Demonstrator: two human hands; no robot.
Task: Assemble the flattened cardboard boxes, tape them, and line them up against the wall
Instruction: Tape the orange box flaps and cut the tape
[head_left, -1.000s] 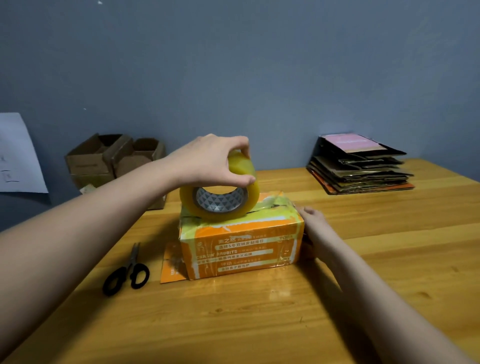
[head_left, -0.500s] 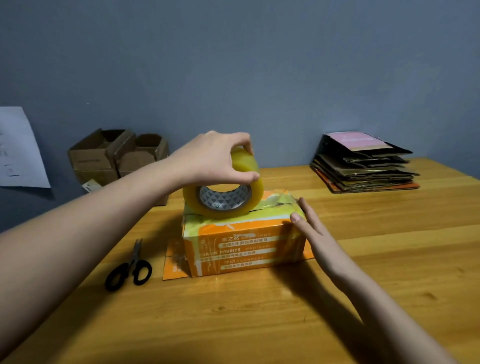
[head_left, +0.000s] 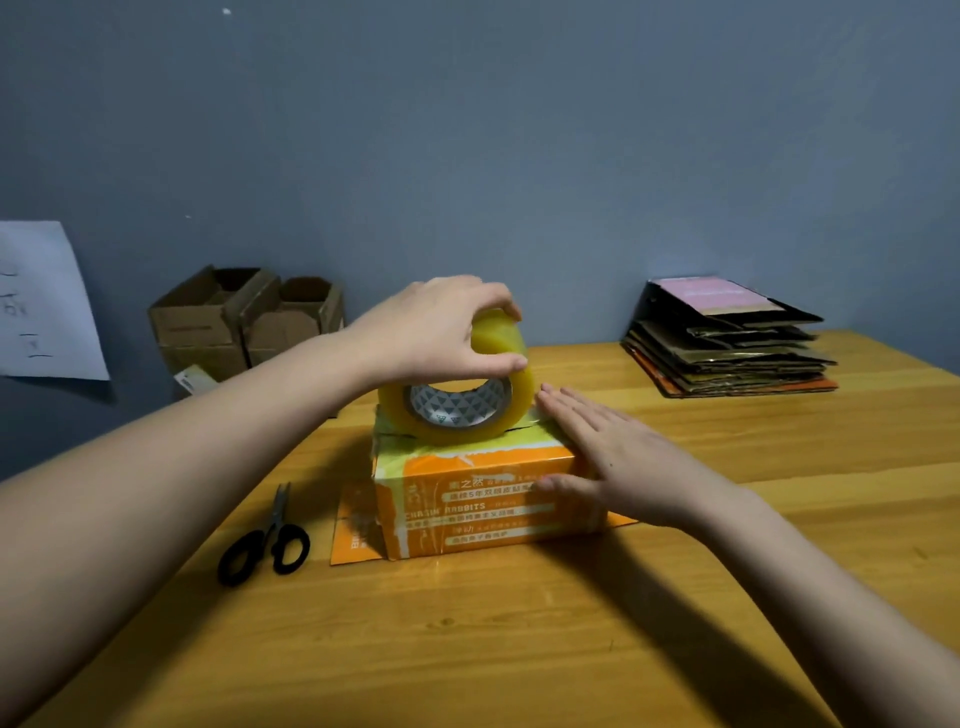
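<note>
An orange and green printed cardboard box (head_left: 467, 504) stands folded up in the middle of the wooden table (head_left: 519, 649), its bottom flaps spread flat beneath it. A yellowish roll of clear tape (head_left: 462, 400) sits on edge on the box top. My left hand (head_left: 431, 332) grips the roll from above. My right hand (head_left: 608, 452) lies flat with straight fingers on the box's right top edge, thumb against the front face. A stack of flattened boxes (head_left: 727, 348) lies at the back right.
Black-handled scissors (head_left: 265, 540) lie left of the box. Two assembled brown boxes (head_left: 244, 322) stand against the blue-grey wall at the back left. A white paper sheet (head_left: 41, 301) hangs on the wall at the left.
My right hand rose from the box's right side and came to lie flat on its top right edge. My left hand kept its hold on the tape roll.
</note>
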